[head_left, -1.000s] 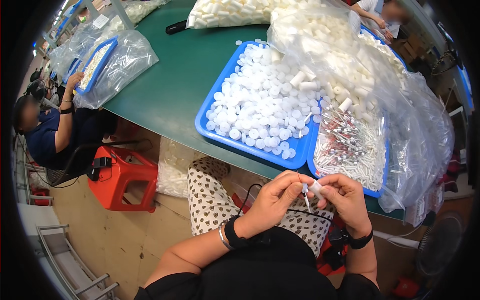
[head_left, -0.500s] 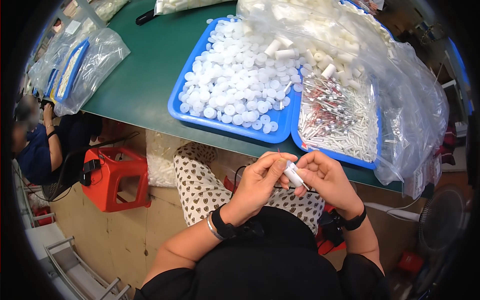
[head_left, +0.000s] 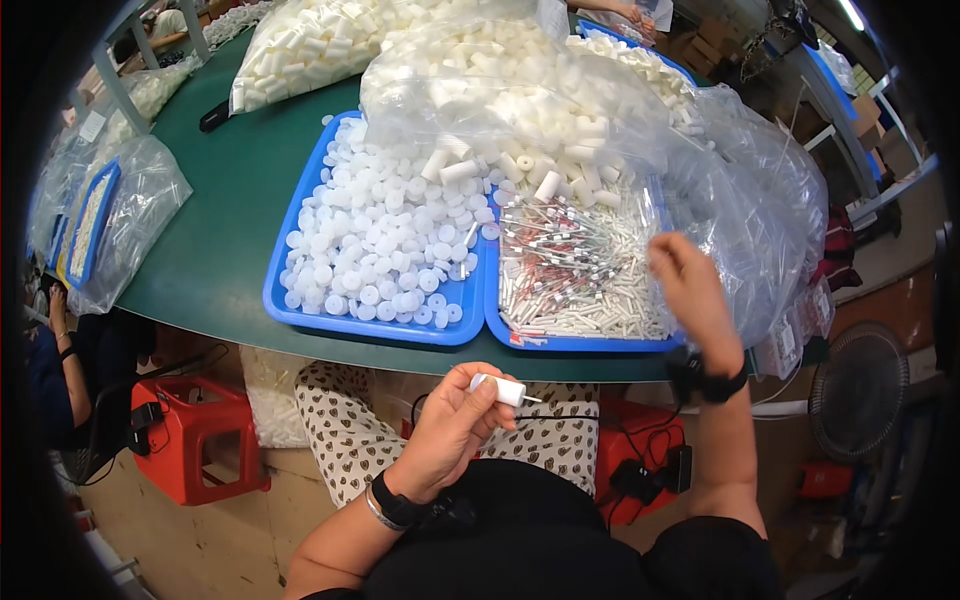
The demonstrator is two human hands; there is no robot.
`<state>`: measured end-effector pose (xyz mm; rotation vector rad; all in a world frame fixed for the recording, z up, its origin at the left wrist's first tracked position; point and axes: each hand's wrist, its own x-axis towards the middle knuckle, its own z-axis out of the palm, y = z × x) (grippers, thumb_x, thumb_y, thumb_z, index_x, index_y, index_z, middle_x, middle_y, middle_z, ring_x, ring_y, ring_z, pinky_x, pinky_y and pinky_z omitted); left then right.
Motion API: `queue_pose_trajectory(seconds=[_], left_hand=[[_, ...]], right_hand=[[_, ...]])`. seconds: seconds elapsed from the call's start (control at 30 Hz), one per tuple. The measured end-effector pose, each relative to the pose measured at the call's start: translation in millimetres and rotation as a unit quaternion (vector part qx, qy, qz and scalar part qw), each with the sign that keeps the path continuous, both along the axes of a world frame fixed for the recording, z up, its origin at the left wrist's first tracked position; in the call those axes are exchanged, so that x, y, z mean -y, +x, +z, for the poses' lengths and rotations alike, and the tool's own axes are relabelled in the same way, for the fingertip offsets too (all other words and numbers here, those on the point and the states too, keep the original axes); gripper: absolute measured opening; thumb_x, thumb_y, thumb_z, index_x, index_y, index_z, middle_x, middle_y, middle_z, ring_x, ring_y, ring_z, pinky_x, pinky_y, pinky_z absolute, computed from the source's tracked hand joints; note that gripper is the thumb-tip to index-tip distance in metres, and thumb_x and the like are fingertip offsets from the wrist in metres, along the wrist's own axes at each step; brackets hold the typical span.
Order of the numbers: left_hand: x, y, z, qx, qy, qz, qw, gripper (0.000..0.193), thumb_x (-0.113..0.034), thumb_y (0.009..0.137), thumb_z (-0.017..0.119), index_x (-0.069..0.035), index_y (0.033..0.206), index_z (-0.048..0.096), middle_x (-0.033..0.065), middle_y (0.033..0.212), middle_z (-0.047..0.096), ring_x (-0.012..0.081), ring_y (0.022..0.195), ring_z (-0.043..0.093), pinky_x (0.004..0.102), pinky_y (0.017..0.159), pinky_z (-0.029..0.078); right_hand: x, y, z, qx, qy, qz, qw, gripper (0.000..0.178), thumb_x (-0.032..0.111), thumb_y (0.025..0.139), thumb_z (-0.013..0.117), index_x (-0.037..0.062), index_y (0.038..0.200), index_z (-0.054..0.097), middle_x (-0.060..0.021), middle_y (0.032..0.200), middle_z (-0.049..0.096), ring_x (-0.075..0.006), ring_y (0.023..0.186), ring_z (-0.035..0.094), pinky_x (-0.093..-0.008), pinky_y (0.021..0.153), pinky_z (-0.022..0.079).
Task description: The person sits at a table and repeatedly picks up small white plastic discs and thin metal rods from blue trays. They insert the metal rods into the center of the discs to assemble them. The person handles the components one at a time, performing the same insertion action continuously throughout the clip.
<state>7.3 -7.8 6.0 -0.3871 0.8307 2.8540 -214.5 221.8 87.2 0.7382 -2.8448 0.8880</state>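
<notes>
My left hand (head_left: 458, 425) pinches a white plastic cylinder (head_left: 508, 391) between thumb and fingers, above my lap. A thin pale pin sticks out of the cylinder's right end, and a translucent rim shows at its other end under my thumb. My right hand (head_left: 697, 295) is raised at the right side of a blue tray (head_left: 590, 344) of small white rods (head_left: 625, 305) and red-and-white wired pins (head_left: 560, 250). Its fingers are curled together. Whatever they hold, if anything, is too small or hidden to make out.
Left of that tray stands another blue tray (head_left: 277, 275) heaped with translucent discs (head_left: 370, 240). Clear bags of white cylinders (head_left: 310, 50) lie behind, on the green table (head_left: 195, 255). A red stool (head_left: 205, 440) and a seated person (head_left: 75, 370) are at the left, a fan (head_left: 868, 390) at the right.
My right hand has let go of the cylinder and moved up and right to the tray of rods. My left hand has shifted left and lower, keeping the cylinder. The view has shifted too.
</notes>
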Motion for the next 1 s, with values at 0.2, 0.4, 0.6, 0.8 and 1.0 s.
queue_pose_trajectory(seconds=[0.2, 0.4, 0.6, 0.8, 1.0], left_hand=[[-4.2, -1.2, 6.3, -0.026, 0.02, -0.047, 0.998, 0.012, -0.016, 0.104, 0.047, -0.007, 0.111, 0.05, 0.0151, 0.11, 0.064, 0.0134, 0.081, 0.063, 0.0263, 0.073, 0.054], [9.1, -0.3, 1.6, -0.016, 0.031, -0.004, 0.999, 0.02, -0.023, 0.106, 0.048, -0.004, 0.11, 0.053, 0.0129, 0.112, 0.062, 0.0129, 0.081, 0.061, 0.0262, 0.075, 0.054], [21.5, -1.2, 6.1, -0.023, -0.042, 0.062, 0.997, 0.02, -0.023, 0.104, 0.052, -0.004, 0.108, 0.054, 0.0106, 0.109, 0.062, 0.0107, 0.081, 0.06, 0.0246, 0.073, 0.052], [6.4, -1.0, -0.1, -0.046, -0.094, 0.074, 0.992, 0.017, -0.019, 0.105, 0.05, -0.003, 0.109, 0.054, 0.0095, 0.109, 0.061, 0.0095, 0.082, 0.059, 0.0234, 0.074, 0.05], [5.1, 2.8, -6.5, -0.07, -0.167, 0.144, 0.973, 0.016, -0.017, 0.105, 0.049, -0.004, 0.112, 0.053, 0.0083, 0.113, 0.059, 0.007, 0.083, 0.056, 0.0226, 0.075, 0.049]], right_hand=[[-12.6, -82.6, -26.6, -0.115, 0.261, -0.099, 0.953, 0.023, 0.022, 0.09, 0.065, -0.0002, 0.094, 0.06, -0.0245, 0.086, 0.067, -0.043, 0.082, 0.065, -0.0463, 0.07, 0.051], [-13.8, -70.8, -23.0, -0.1, 0.143, -0.105, 0.979, 0.017, 0.015, 0.089, 0.063, 0.0001, 0.092, 0.057, -0.0193, 0.082, 0.066, -0.0372, 0.08, 0.066, -0.0414, 0.071, 0.051], [48.4, 68.6, 4.4, 0.025, -0.023, 0.232, 0.972, 0.022, 0.004, 0.087, 0.067, -0.0012, 0.107, 0.06, -0.0143, 0.088, 0.063, -0.0262, 0.077, 0.064, -0.035, 0.07, 0.051], [74.5, 119.3, -18.6, 0.044, -0.015, 0.318, 0.947, 0.027, 0.005, 0.085, 0.07, -0.0002, 0.109, 0.059, -0.0162, 0.091, 0.062, -0.0327, 0.077, 0.063, -0.038, 0.067, 0.05], [75.8, 133.0, -44.7, 0.158, -0.115, 0.221, 0.956, 0.025, 0.004, 0.089, 0.068, -0.0029, 0.111, 0.058, -0.0142, 0.087, 0.061, -0.0256, 0.072, 0.063, -0.0345, 0.065, 0.051]])
